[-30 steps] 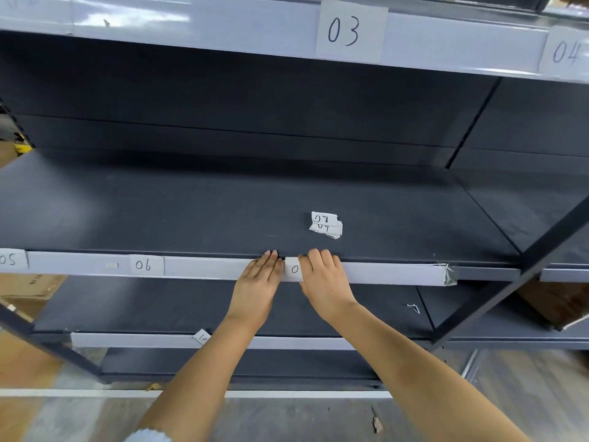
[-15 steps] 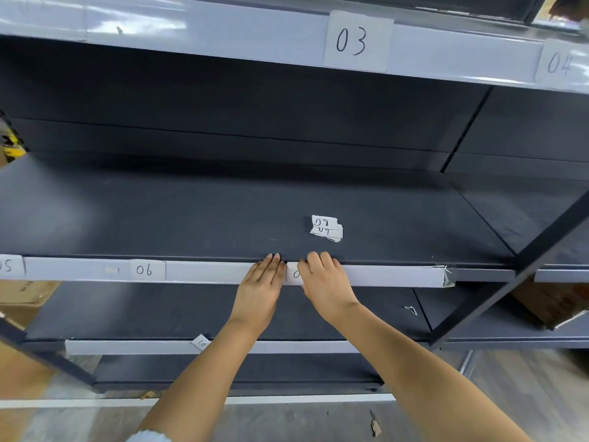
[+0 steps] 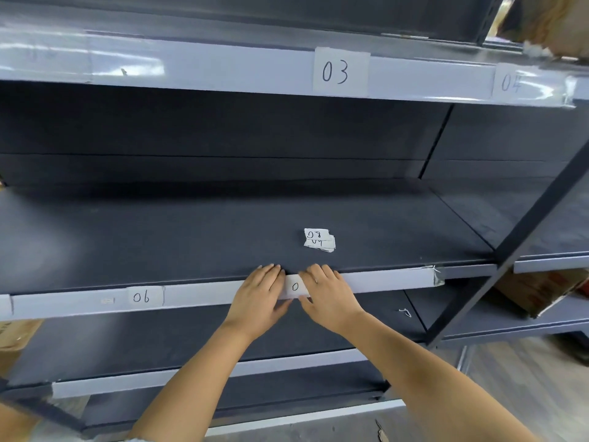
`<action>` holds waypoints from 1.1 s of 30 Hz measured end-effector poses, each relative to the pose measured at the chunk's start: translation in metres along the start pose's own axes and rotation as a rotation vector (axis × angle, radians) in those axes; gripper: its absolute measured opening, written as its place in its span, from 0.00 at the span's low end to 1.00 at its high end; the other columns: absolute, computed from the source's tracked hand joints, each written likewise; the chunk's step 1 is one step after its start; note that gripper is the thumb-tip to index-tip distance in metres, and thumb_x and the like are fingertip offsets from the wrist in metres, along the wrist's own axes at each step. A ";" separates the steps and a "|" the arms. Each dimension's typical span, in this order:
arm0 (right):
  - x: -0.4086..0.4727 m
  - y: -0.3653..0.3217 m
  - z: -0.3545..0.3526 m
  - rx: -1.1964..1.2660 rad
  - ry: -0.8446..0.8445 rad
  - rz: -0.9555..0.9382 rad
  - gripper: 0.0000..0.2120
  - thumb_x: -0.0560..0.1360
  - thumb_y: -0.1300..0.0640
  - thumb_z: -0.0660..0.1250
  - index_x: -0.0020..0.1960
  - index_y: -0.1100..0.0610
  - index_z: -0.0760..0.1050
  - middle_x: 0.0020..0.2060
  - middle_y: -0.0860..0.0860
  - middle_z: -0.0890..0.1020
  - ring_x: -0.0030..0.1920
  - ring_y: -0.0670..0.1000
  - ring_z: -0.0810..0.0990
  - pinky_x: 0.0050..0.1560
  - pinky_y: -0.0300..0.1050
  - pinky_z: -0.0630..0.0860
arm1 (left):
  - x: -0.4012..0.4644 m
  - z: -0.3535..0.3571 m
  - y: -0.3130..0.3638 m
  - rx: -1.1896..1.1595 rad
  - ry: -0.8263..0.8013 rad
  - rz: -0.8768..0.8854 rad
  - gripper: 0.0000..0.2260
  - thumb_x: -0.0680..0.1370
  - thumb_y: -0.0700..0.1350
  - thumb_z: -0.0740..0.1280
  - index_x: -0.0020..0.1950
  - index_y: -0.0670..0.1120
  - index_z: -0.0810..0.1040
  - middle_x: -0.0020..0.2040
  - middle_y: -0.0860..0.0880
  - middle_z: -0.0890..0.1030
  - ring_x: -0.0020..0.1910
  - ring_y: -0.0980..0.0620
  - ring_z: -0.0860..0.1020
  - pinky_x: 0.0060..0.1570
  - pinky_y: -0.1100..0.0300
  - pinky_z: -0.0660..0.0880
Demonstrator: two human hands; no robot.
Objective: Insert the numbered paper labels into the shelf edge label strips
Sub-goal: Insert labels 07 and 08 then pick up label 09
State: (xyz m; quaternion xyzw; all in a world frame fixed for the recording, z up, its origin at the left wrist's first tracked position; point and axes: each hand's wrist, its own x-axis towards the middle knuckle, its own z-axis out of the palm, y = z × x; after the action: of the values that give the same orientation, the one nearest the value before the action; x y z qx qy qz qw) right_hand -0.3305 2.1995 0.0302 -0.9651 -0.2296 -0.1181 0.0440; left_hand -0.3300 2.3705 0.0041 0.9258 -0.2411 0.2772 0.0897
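Observation:
A white paper label showing only a "0" sits in the middle shelf's edge strip. My left hand presses flat on the strip at the label's left side. My right hand covers the label's right part, fingers over the shelf lip. A small stack of loose numbered labels, top one reading "08", lies on the dark shelf just behind my hands. Label "06" sits in the same strip further left. Labels "03" and "04" are in the upper strip.
A dark diagonal upright crosses at the right. Cardboard boxes sit at lower right and lower left. A lower shelf strip runs below my forearms. Grey floor shows beneath.
The view has tilted up and shifted slightly. Both hands stay on the label at the strip, with thumbs now tucked under the strip's lower edge.

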 end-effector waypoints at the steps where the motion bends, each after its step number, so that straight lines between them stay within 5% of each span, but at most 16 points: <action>1: -0.001 0.001 -0.003 0.015 0.020 0.011 0.19 0.69 0.53 0.70 0.57 0.60 0.77 0.48 0.54 0.80 0.45 0.55 0.80 0.46 0.48 0.79 | 0.002 -0.002 0.001 -0.011 0.007 0.011 0.18 0.70 0.51 0.67 0.51 0.37 0.82 0.51 0.44 0.83 0.51 0.46 0.82 0.55 0.51 0.76; 6: -0.006 0.015 -0.021 0.076 -0.002 0.198 0.21 0.79 0.51 0.56 0.69 0.59 0.66 0.62 0.52 0.73 0.60 0.55 0.73 0.62 0.47 0.68 | 0.016 -0.007 0.002 -0.033 0.008 -0.001 0.20 0.74 0.48 0.56 0.51 0.37 0.82 0.52 0.43 0.83 0.49 0.44 0.82 0.54 0.49 0.76; 9: -0.001 0.033 -0.026 0.095 -0.010 0.303 0.20 0.80 0.52 0.55 0.70 0.56 0.65 0.63 0.51 0.71 0.62 0.53 0.70 0.62 0.44 0.66 | 0.029 -0.009 0.003 -0.062 -0.011 -0.059 0.18 0.73 0.47 0.56 0.47 0.39 0.83 0.49 0.44 0.83 0.44 0.45 0.83 0.43 0.54 0.79; 14: 0.018 0.057 -0.034 0.178 -0.089 0.392 0.19 0.80 0.54 0.55 0.69 0.56 0.67 0.65 0.51 0.71 0.65 0.53 0.69 0.65 0.46 0.64 | 0.065 -0.007 0.004 -0.073 -0.045 -0.133 0.10 0.70 0.45 0.63 0.37 0.41 0.82 0.36 0.47 0.83 0.33 0.46 0.82 0.31 0.60 0.77; 18: 0.037 0.073 -0.037 0.201 -0.120 0.330 0.18 0.79 0.54 0.56 0.68 0.56 0.68 0.62 0.52 0.73 0.64 0.53 0.71 0.62 0.47 0.65 | 0.091 -0.003 0.003 -0.006 -0.030 -0.149 0.05 0.63 0.40 0.75 0.34 0.41 0.80 0.23 0.47 0.77 0.22 0.45 0.77 0.31 0.58 0.78; 23: 0.069 0.089 -0.036 0.220 -0.214 0.216 0.22 0.79 0.51 0.57 0.71 0.55 0.64 0.67 0.52 0.71 0.66 0.54 0.70 0.67 0.47 0.64 | 0.106 0.009 -0.004 0.084 -0.094 -0.228 0.08 0.66 0.43 0.68 0.40 0.41 0.82 0.32 0.46 0.82 0.28 0.45 0.80 0.34 0.56 0.80; 29: 0.099 0.104 -0.032 0.239 -0.303 0.070 0.23 0.80 0.51 0.57 0.72 0.56 0.62 0.70 0.53 0.67 0.70 0.55 0.66 0.70 0.49 0.61 | 0.114 0.012 -0.002 0.169 -0.123 -0.345 0.09 0.64 0.41 0.74 0.42 0.40 0.83 0.37 0.45 0.84 0.34 0.45 0.82 0.32 0.56 0.79; 33: 0.106 0.114 -0.021 0.195 -0.327 -0.037 0.20 0.80 0.49 0.57 0.68 0.58 0.68 0.66 0.54 0.73 0.67 0.56 0.69 0.67 0.49 0.63 | 0.116 0.013 0.010 0.150 -0.190 -0.460 0.11 0.72 0.42 0.70 0.52 0.39 0.82 0.53 0.43 0.83 0.50 0.42 0.81 0.47 0.52 0.77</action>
State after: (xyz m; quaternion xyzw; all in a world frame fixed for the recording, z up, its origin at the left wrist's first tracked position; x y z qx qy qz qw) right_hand -0.1911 2.1415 0.0733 -0.9582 -0.2620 0.0622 0.0970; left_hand -0.2445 2.3117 0.0576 0.9821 -0.0103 0.1785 0.0586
